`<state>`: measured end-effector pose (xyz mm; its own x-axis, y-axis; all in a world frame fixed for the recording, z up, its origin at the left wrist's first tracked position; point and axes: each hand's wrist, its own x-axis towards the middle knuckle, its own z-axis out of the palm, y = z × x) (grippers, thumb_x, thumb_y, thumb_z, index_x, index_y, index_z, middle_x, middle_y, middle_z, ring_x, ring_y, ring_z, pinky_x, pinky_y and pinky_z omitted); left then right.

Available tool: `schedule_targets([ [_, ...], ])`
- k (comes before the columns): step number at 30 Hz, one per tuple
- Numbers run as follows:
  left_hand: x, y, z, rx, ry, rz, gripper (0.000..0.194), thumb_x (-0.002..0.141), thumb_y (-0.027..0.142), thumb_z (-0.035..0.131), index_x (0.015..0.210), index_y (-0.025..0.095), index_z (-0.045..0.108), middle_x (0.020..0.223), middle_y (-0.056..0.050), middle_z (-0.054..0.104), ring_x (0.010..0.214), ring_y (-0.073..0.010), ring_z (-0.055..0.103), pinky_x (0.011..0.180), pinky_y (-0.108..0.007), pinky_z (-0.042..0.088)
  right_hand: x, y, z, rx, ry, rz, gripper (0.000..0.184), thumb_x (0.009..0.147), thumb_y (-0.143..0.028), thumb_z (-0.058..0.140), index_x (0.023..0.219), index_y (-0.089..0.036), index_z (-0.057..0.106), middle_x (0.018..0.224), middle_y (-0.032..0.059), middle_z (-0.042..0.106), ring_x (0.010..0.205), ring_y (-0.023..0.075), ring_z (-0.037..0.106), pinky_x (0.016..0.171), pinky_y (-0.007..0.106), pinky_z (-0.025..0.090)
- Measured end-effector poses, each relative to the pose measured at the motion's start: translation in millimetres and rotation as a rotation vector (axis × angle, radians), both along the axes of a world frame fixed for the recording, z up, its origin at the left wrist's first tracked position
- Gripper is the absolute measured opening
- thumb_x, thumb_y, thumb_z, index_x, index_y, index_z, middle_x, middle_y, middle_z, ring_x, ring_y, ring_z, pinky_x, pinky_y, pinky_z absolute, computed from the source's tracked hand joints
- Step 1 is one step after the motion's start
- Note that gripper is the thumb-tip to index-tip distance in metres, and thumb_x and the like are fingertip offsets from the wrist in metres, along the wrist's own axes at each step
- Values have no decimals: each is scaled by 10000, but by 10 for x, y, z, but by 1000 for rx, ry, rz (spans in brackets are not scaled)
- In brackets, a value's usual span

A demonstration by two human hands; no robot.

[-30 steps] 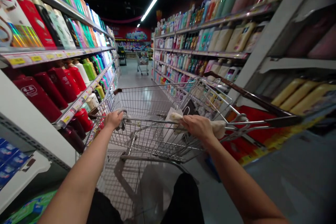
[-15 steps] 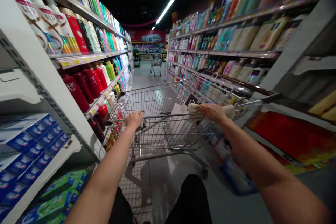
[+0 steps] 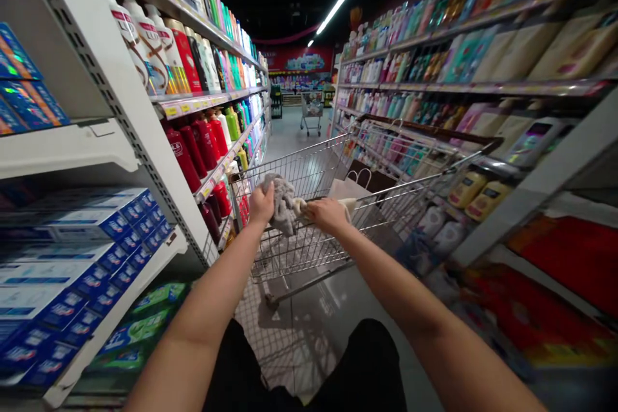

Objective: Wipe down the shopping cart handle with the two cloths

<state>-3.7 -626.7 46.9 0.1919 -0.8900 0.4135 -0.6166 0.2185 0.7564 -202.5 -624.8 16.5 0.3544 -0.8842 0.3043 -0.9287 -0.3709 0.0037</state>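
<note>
My left hand (image 3: 261, 205) is closed on a crumpled grey cloth (image 3: 284, 206) at the near side of the metal shopping cart (image 3: 410, 181). Close by on the right, my right hand (image 3: 328, 214) grips a cream cloth (image 3: 349, 206), part of which pokes out on either side of the fingers. Both cloths are over the cart's near rim, and I cannot tell how firmly they touch the wire. The cart stands at a slant across the aisle. In its basket is a white paper bag (image 3: 342, 188) with looped handles, beside something dark brown.
Shelves of pump bottles (image 3: 153, 45) rise on the left, with blue boxes (image 3: 96, 257) nearer me. More bottles (image 3: 483, 196) line the right shelves. Down the aisle stands another cart (image 3: 311, 111). A red panel (image 3: 564, 264) is at lower right.
My right hand has moved left with the cream cloth, close to my left hand. More of the grey cloth shows now. The cart has turned, and the view has swung left.
</note>
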Motion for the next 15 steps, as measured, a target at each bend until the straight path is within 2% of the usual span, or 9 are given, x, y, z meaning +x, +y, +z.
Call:
schedule_targets([
  [2,353,19,82,-94,27,110,395,1004,362,396,1156,107,656,1164,-138,709,1145,-232,636,1011,-335,468,-58,-3,-21,11,29,-41,483,1031,-501,370,881,-214,728,895,74,739,827,200,645,659,289,304],
  [4,720,20,131,-199,41,255,383,989,369,402,1126,130,668,1145,-125,716,1132,-236,643,1007,-339,476,-234,-27,-34,8,52,-41,509,1031,-513,349,865,-209,722,879,75,736,808,195,641,639,294,277],
  [6,1037,6,125,-252,11,377,394,969,395,410,1073,134,686,1072,-131,731,1064,-257,669,944,-347,505,-426,-70,-56,5,70,0,506,1026,-512,352,839,-206,709,857,71,730,777,188,628,624,301,252],
  [8,1259,-18,69,-224,-50,446,428,949,422,412,1052,118,695,1020,-156,735,1018,-287,682,888,-361,518,-585,-123,-99,-9,69,54,510,1021,-509,348,808,-199,693,820,71,718,751,182,612,623,304,243],
  [13,1431,-116,-161,-13,-258,477,441,915,441,413,1014,127,706,971,-171,729,994,-314,678,864,-375,509,-892,-265,-245,-72,-2,147,583,1010,-547,284,732,-187,648,706,76,667,672,174,556,631,301,262],
  [15,1444,-179,-228,9,-321,453,423,916,428,408,1011,138,700,956,-164,727,999,-305,672,873,-369,503,-1016,-296,-286,-99,-53,174,622,1006,-574,247,689,-191,621,659,73,636,645,175,531,634,302,280],
])
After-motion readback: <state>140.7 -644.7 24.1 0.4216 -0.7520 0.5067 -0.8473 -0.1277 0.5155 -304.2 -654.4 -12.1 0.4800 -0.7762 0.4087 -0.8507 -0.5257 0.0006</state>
